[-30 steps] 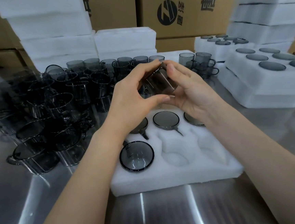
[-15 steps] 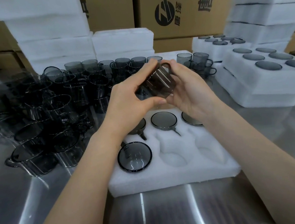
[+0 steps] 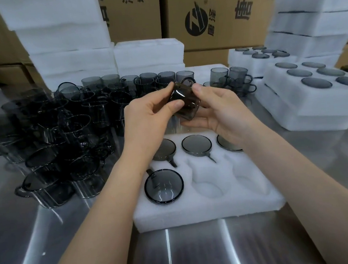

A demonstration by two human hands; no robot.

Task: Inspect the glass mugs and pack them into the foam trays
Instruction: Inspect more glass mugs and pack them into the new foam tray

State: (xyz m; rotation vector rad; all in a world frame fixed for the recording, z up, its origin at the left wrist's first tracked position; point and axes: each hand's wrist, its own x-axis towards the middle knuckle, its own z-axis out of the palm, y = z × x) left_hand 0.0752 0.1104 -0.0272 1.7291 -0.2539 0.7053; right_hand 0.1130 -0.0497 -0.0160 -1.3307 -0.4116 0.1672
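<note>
Left hand [image 3: 146, 117] pinches tilted mug [image 3: 185, 101], right hand [image 3: 220, 113] cradles it, above far edge of tray [image 3: 207, 213]. Two near pockets [image 3: 210, 184] open. Beside tray's left edge, loose mugs [image 3: 53, 132] crowd.

A brushed steel table [image 3: 52, 237] lay under the left hand [image 3: 147, 121], streaked with glare. Printed cardboard cartons [image 3: 211, 12] stood stacked well beyond it.

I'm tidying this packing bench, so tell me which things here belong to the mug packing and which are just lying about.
Job in hand: mug held by left hand and right hand; foam tray in front with seated mugs; loose mugs at left.
Lying about: filled trays at right; foam stacks; cardboard boxes.
</note>
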